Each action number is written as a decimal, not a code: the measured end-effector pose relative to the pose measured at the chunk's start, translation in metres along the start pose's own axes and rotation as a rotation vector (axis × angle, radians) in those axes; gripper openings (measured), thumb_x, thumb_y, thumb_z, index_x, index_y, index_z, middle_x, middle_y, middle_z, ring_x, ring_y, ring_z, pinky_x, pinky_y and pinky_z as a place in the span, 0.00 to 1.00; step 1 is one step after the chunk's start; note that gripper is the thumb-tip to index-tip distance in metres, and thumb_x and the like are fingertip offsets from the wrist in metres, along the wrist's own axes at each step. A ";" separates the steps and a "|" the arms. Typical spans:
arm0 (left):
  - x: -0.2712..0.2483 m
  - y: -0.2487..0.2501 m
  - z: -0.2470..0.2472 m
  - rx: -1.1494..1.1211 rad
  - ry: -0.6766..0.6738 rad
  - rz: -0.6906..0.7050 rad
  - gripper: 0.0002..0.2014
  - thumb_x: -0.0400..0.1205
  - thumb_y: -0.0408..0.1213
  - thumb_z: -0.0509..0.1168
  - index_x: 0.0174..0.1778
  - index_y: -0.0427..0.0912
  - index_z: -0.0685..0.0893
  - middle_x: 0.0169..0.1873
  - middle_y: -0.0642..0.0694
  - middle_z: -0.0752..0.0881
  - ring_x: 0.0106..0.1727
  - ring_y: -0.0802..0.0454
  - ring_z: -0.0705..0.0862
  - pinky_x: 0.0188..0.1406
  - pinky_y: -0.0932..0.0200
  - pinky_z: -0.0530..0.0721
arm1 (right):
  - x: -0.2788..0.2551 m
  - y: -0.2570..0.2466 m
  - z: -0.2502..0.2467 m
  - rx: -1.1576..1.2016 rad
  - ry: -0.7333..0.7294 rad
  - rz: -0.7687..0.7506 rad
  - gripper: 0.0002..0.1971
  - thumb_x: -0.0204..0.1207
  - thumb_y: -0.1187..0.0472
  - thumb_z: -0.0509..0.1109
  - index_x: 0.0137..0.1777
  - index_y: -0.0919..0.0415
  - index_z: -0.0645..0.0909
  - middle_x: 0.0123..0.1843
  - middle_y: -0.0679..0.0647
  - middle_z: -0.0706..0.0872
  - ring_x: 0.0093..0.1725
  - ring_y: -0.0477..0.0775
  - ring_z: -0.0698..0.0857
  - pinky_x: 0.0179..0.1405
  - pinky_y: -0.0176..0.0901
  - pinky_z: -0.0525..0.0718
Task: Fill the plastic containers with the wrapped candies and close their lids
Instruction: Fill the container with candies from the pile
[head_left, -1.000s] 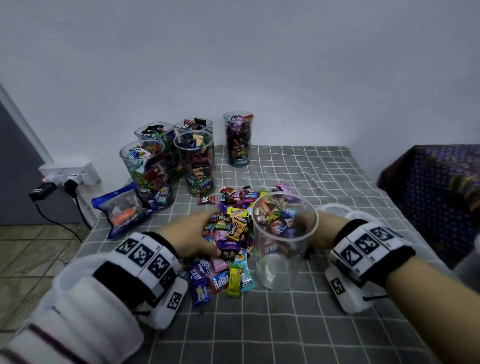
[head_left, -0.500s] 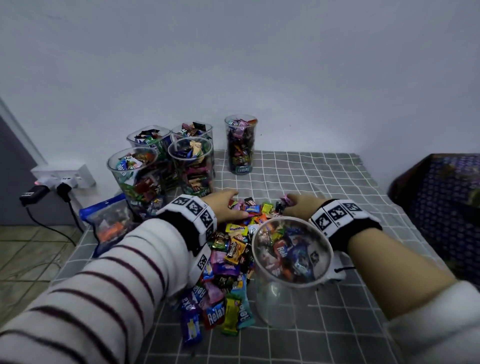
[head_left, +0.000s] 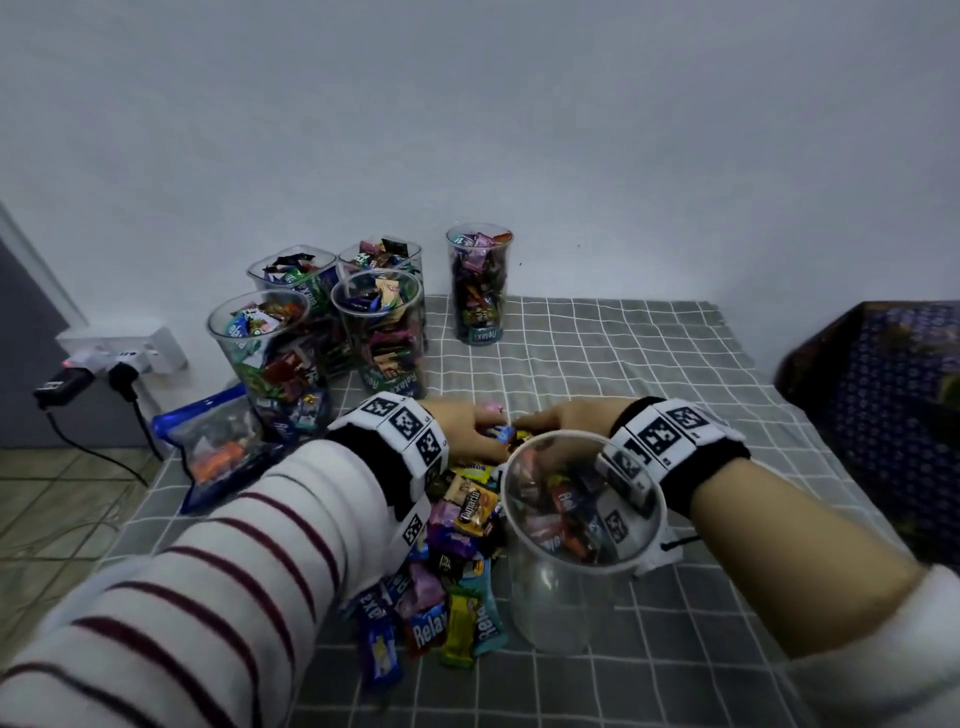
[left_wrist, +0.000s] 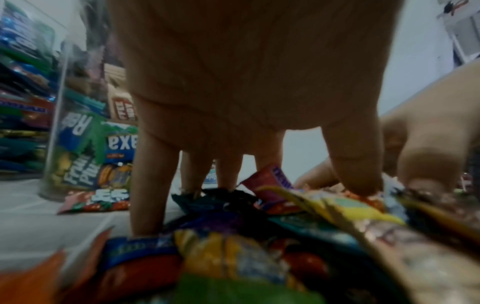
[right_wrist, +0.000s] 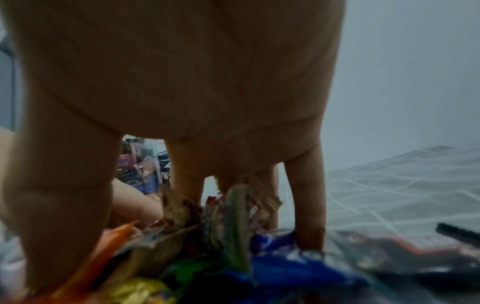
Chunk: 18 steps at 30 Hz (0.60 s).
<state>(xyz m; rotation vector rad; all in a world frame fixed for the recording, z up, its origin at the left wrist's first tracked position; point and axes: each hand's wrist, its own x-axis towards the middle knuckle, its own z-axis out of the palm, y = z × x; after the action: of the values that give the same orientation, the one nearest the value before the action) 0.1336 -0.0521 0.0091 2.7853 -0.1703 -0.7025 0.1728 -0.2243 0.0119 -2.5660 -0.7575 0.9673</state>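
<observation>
A clear plastic container (head_left: 576, 587) stands upright on the checked cloth with its lid off and looks empty; candies and my right wristband show through its wall. A heap of wrapped candies (head_left: 457, 551) lies just left of it. My left hand (head_left: 470, 434) and right hand (head_left: 558, 421) meet at the far edge of the heap, beyond the container. In the left wrist view my left fingers (left_wrist: 148, 185) point straight down onto the wrappers (left_wrist: 259, 236). In the right wrist view my right fingers (right_wrist: 309, 205) likewise stand in the candies (right_wrist: 233, 236). Neither hand grips anything.
Several filled, lidless containers (head_left: 376, 332) cluster at the back left, one more (head_left: 478, 286) beside them by the wall. A blue zip bag (head_left: 218, 447) lies at the table's left edge near a power strip (head_left: 122, 353). Dark patterned fabric (head_left: 883, 405) sits to the right.
Both hands have moved away from me, from beside the heap and container to the heap's far edge, and have drawn closer together. The container has not moved.
</observation>
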 end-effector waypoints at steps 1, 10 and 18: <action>-0.004 0.000 0.002 0.012 -0.002 -0.001 0.29 0.79 0.54 0.66 0.77 0.59 0.68 0.73 0.48 0.75 0.69 0.47 0.76 0.59 0.61 0.71 | -0.004 -0.001 0.000 -0.009 -0.012 -0.007 0.32 0.61 0.44 0.75 0.68 0.43 0.77 0.53 0.42 0.86 0.54 0.45 0.84 0.54 0.39 0.77; -0.027 0.007 0.011 0.084 0.218 -0.003 0.17 0.77 0.45 0.71 0.62 0.50 0.85 0.56 0.46 0.87 0.57 0.47 0.82 0.42 0.63 0.73 | -0.028 -0.007 0.015 -0.125 0.262 0.015 0.13 0.73 0.62 0.74 0.57 0.59 0.86 0.50 0.53 0.84 0.52 0.52 0.81 0.52 0.41 0.80; -0.050 0.002 0.009 -0.006 0.386 -0.009 0.10 0.80 0.42 0.68 0.55 0.47 0.88 0.52 0.44 0.87 0.57 0.47 0.82 0.52 0.57 0.78 | -0.056 -0.006 0.015 0.063 0.407 0.020 0.11 0.77 0.66 0.69 0.58 0.63 0.85 0.54 0.59 0.87 0.58 0.61 0.85 0.58 0.48 0.83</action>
<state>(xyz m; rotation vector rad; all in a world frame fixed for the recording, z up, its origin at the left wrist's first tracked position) 0.0855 -0.0470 0.0240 2.8512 -0.0790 -0.1563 0.1247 -0.2498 0.0331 -2.5938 -0.5758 0.4381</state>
